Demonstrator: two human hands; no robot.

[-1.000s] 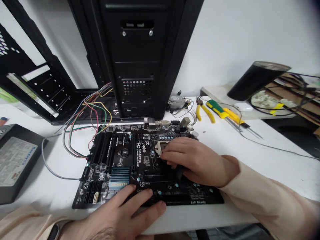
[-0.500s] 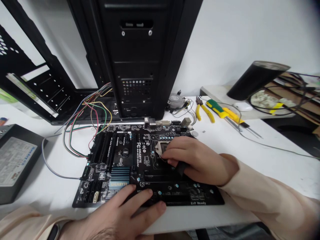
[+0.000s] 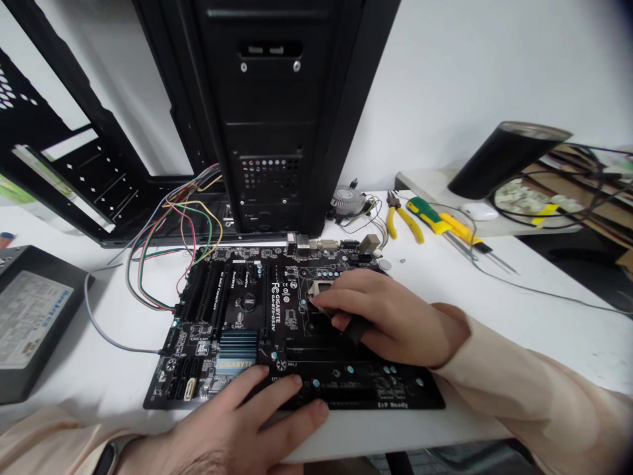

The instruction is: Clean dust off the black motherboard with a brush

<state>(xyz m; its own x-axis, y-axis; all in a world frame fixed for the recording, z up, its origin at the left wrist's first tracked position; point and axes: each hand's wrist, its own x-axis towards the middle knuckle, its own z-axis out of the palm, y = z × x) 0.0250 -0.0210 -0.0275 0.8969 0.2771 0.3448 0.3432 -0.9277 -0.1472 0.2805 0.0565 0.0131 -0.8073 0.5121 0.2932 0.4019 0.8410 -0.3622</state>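
Note:
A black motherboard (image 3: 336, 373) lies flat on the white table, with wires plugged in along its left edge. My left hand (image 3: 247, 422) rests on its front edge, fingers spread, beside the blue heatsink (image 3: 237, 349). My right hand (image 3: 383, 313) reaches over the metal-framed CPU socket (image 3: 319, 288), with the index fingertip at the frame's left corner. A small black object (image 3: 355, 330) is tucked in the curled fingers of that hand; its kind is hidden. The hand covers most of the socket.
Behind the board stands a black computer case (image 3: 287, 119). A power supply (image 3: 39, 323) sits at left. At the right lie pliers (image 3: 403, 218), a green-handled screwdriver (image 3: 425, 214), a yellow-handled tool (image 3: 462, 229) and a black cup (image 3: 507, 158). A cooler (image 3: 349, 200) is beside the case.
My right index finger has moved slightly left along the socket frame, and the black object in that hand has shifted a little left. My left hand stays in place.

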